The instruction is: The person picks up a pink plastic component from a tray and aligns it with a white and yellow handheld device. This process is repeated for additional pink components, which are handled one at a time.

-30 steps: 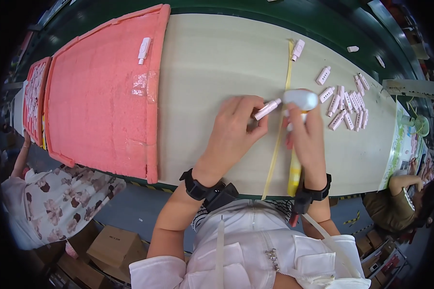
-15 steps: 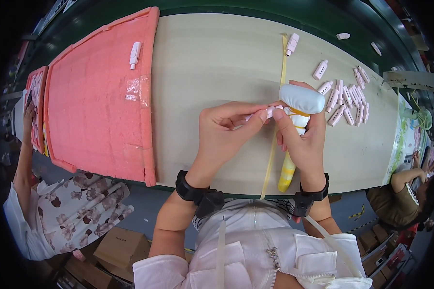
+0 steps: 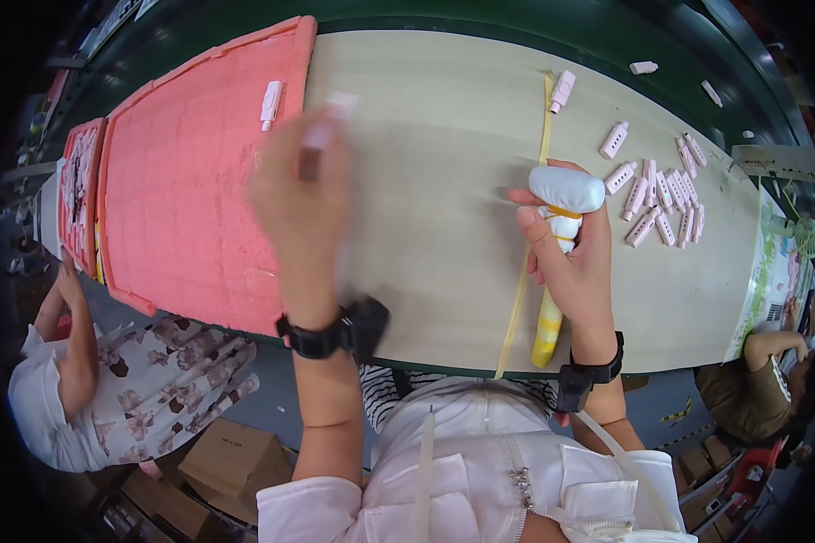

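My left hand (image 3: pixel 301 195), smeared by motion, is over the right edge of the pink foam-lined tray. A small pale pink plastic casing (image 3: pixel 342 106) shows as a blur at its fingertips. In my right hand (image 3: pixel 566 258) is a mallet (image 3: pixel 566 188) with a padded white head and a yellow-and-white wrapped handle. The mallet's handle points toward me, and its head lies by the fingers. One more pink plastic casing (image 3: pixel 271 105) lies in the tray's upper right part.
Several loose pink casings (image 3: pixel 666 192) are scattered on the beige table (image 3: pixel 426 109) at the right. A yellow tape strip (image 3: pixel 513 317) crosses the table. The pink tray (image 3: pixel 181 181) fills the left side. Co-workers sit at far left and right, with a cardboard box (image 3: pixel 235 462) below.
My left hand has moved left and away from my right hand, carrying the small pink casing toward the tray. My right hand stays in place with the mallet.
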A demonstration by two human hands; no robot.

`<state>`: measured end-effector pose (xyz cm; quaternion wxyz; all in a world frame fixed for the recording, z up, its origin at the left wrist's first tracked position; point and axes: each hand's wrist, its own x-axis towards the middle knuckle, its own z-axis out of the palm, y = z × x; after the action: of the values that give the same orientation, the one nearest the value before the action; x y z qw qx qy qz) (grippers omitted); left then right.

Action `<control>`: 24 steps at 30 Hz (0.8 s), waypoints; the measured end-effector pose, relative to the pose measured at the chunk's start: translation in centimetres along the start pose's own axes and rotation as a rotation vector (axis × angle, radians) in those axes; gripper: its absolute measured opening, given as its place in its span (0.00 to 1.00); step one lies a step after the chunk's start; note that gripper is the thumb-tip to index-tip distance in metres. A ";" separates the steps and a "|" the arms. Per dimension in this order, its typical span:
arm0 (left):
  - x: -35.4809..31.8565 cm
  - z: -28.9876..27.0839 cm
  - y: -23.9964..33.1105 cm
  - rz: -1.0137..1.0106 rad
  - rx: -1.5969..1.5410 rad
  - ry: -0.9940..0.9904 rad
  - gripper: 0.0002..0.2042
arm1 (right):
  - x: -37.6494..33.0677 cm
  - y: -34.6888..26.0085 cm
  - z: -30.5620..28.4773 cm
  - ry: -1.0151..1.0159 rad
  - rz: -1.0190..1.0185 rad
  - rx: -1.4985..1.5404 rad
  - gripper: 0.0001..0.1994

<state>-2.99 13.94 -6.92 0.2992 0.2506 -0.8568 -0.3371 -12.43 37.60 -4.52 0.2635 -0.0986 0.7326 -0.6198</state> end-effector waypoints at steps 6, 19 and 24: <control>5.3 -2.2 -4.4 0.075 0.631 0.318 0.12 | 0.3 0.7 -0.1 0.010 -0.035 -0.058 0.25; 10.1 7.6 5.3 0.087 -0.061 -0.293 0.15 | 0.5 1.8 -0.8 -0.014 -0.066 -0.079 0.23; 5.6 9.0 3.2 0.203 -0.156 -0.239 0.13 | 0.0 -0.1 -1.0 0.016 0.015 -0.055 0.20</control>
<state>-13.80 16.32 -7.99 0.2462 0.0972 -0.8784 -0.3979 -12.99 38.44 -4.35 0.2597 -0.0953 0.7521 -0.5982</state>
